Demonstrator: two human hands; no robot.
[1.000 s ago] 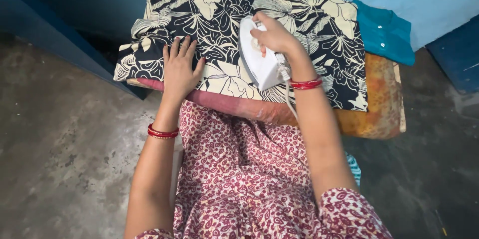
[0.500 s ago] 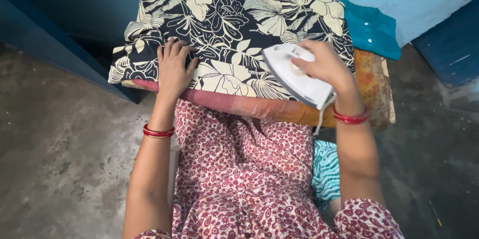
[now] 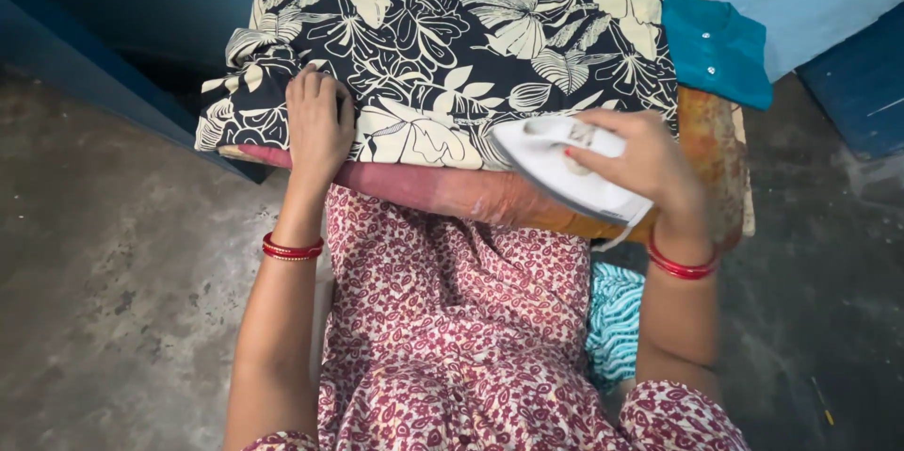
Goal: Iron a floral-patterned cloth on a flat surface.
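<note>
Now the iron (image 3: 565, 173) sits nearer the cloth's (image 3: 452, 37) edge.

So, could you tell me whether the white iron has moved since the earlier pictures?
Yes. The right hand has drawn the white iron across the floral cloth to its near right edge.

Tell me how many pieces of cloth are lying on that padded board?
2. A black and cream floral cloth covers most of the board, under the left hand and the white iron. A folded teal garment sits at the far right corner. More may lie hidden underneath.
</note>
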